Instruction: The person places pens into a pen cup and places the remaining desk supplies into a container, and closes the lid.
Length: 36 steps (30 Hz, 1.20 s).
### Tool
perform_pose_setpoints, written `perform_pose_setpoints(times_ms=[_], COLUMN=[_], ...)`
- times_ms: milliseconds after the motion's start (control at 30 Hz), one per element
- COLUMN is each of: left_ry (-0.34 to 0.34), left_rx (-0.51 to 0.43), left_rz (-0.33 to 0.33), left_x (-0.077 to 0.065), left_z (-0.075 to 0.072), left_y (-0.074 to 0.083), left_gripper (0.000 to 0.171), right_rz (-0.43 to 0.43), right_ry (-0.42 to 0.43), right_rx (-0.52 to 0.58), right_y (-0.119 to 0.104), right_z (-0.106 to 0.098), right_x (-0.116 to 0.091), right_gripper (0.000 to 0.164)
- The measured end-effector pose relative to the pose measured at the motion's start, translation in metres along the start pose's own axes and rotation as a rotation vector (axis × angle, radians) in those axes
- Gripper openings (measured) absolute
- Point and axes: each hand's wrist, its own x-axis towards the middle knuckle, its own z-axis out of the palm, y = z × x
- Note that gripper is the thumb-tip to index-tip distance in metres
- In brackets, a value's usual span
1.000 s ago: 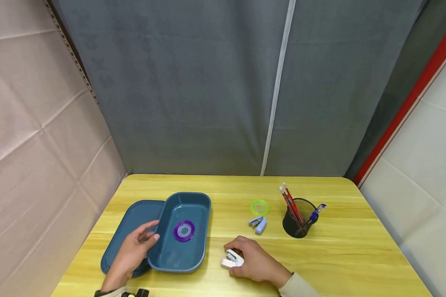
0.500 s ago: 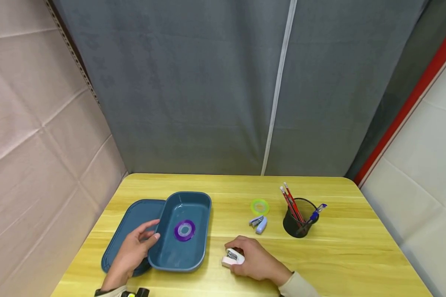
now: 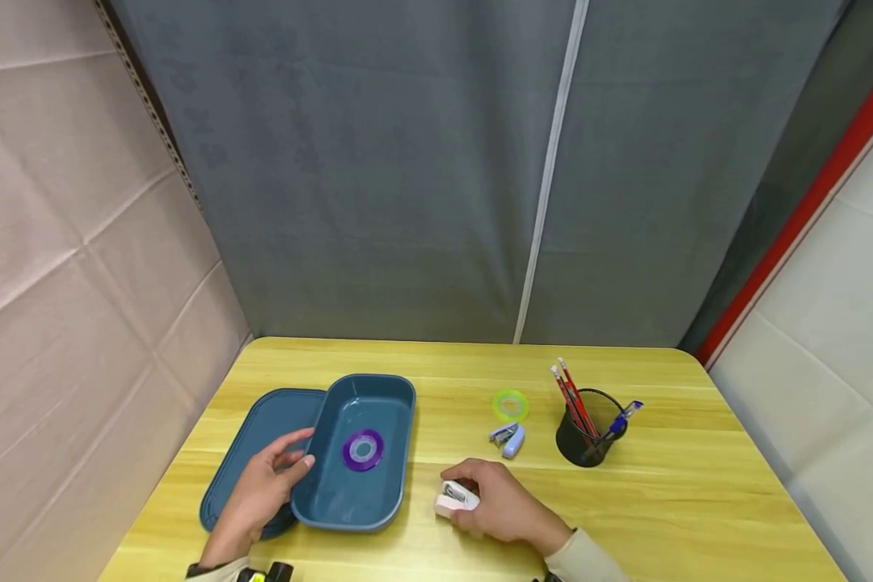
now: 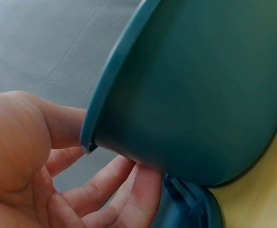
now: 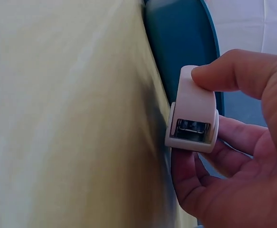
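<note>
In the head view, my left hand [image 3: 258,489] pinches the left rim of a deep blue plastic box [image 3: 349,509], thumb at the rim and fingers against the outer wall [image 4: 186,118]. A purple tape roll [image 3: 363,450] lies flat inside. The box's left edge overlaps a flat blue lid [image 3: 280,412]. Right of the box, my right hand [image 3: 505,501] pinches a small white stapler [image 3: 457,499] close over the table. The right wrist view shows the thumb on top of the stapler [image 5: 195,99] and the fingers beneath.
Beyond the right hand lie a light purple mini stapler [image 3: 512,443] and a yellow-green tape roll [image 3: 511,405]. Farther right stands a black pen cup [image 3: 578,449] with red pencils [image 3: 576,400] and a blue pen [image 3: 620,420]. A grey curtain [image 3: 407,202] hangs behind the wooden table [image 3: 698,485].
The right hand has shifted the white stapler very slightly away from the table's near edge. The left hand keeps its place on the box. The head view has drifted a little.
</note>
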Motion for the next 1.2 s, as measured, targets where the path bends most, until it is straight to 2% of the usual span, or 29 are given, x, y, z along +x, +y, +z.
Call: perform_pose_setpoints(times_ms=[400, 633, 933, 1200], left_ry=[-0.001, 0.004, 0.005, 0.008], left_rx=[-0.008, -0.002, -0.005, -0.005], left_rz=[0.006, 0.008, 0.0, -0.007], left_x=[0.001, 0.0, 0.0, 0.0], left_z=[0.0, 0.001, 0.0, 0.0], left_y=[-0.002, -0.002, -0.001, -0.001], left_gripper=[0.054, 0.054, 0.052, 0.052], right_rz=[-0.03, -0.004, -0.02, -0.064], right_ry=[0.068, 0.066, 0.085, 0.063], right_rx=[0.018, 0.101, 0.046, 0.082], right_y=[-0.011, -0.023, -0.046, -0.061], right_z=[-0.01, -0.01, -0.013, -0.008], right_x=[0.014, 0.02, 0.036, 0.053], right_gripper=[0.054, 0.055, 0.054, 0.053])
